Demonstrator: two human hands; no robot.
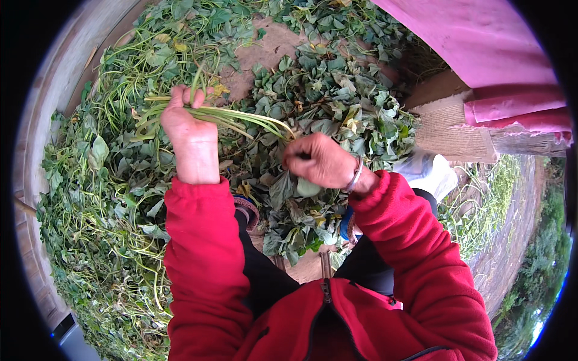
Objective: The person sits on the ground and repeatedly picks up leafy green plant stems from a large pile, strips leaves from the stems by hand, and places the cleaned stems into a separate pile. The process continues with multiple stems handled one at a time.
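A bunch of long pale-green leaf stems [239, 118] is gripped in my left hand [187, 115], with one stem sticking up between the fingers. The stems stretch across towards my right hand [320, 160], which is close to their far ends. Its fingers are curled and pinched together, and a wilted leaf [282, 189] hangs just below them. What lies inside the right fingers is mostly hidden. Under both hands spreads a heap of limp dark-green leaves [334, 94], between my feet.
Piled leafy vines with bare stems [104, 203] cover the left side. A patch of bare earth [271, 45] shows ahead. At the upper right, pink cloth [501, 49] hangs over a wooden board [451, 131]. A white plastic bag [429, 173] lies beside my right leg.
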